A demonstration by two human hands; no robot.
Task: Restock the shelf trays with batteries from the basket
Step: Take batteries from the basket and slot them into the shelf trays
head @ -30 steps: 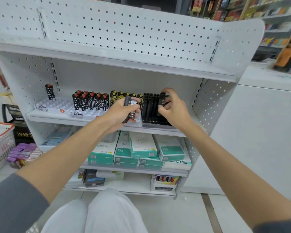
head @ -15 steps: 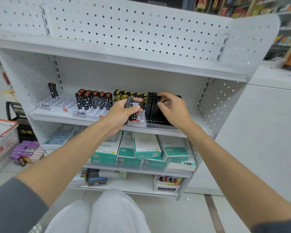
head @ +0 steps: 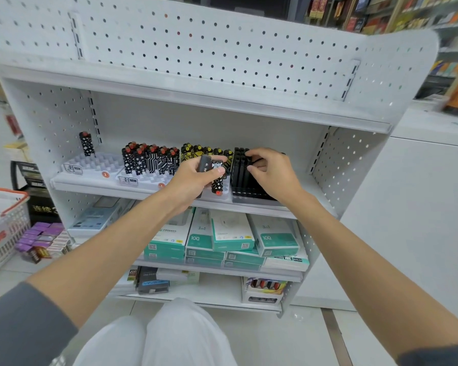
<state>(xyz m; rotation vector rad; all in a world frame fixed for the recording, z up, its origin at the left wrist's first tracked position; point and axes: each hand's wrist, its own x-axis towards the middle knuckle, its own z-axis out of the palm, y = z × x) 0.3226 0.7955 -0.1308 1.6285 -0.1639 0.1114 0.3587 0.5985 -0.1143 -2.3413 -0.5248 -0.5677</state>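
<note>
One basket (head: 3,223), white with an orange rim, sits far left on the floor; contents not visible. Purple boxes (head: 41,237) are stacked just beside it, count unclear.

The shelf unit (head: 222,62) is white pegboard. On its middle shelf, the left white tray (head: 95,165) carries one patterned battery (head: 86,143), upright at the back corner. The second white tray (head: 146,180) carries red-topped batteries (head: 151,162), upright in two rows, five across the front, back row partly hidden. Next come the yellow-black batteries (head: 196,151), upright, at least four, the rest hidden behind the left hand (head: 191,183).

The left hand's fingers are clamped round two: a grey battery (head: 204,163) and a checkered battery (head: 217,180), red end down, both held over the shelf's front edge.

One black tray (head: 249,194) stands to the right, packed with black batteries (head: 238,167), upright, too dense to count. The right hand (head: 273,173) is on that row's right end, fingers curled over the top, thumb against the side, pinching there.

Teal boxes (head: 222,239), several, are stacked on the shelf below.
</note>
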